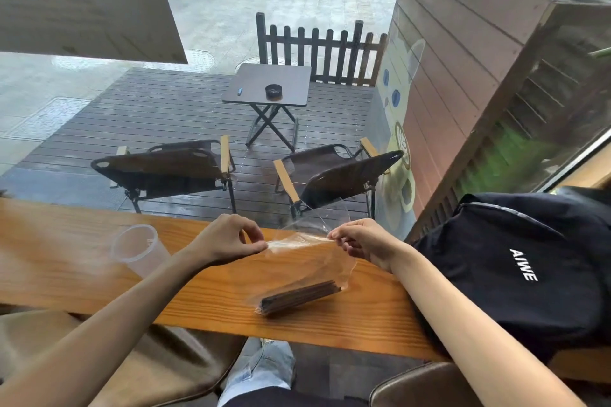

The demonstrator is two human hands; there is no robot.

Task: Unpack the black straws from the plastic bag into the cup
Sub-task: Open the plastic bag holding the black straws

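Both hands pinched the mouth of the clear plastic bag [307, 258] above the wooden counter [205, 304], the left hand [228, 238] at one edge and the right hand [367, 241] at the other. The black straws [299, 297] lay bunched at the bag's lower end on the counter. An empty clear cup [139, 249] stood left of the left hand, apart from the bag.

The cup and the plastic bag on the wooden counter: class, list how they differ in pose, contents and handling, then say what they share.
The cup stands free on the wooden counter, untouched; the plastic bag is pinched at its top edge by the left hand and right hand. The cup looks empty; the bag holds the black straws at its lower end. The cup keeps a rigid round shape; the bag is limp and creased. Both are see-through plastic.
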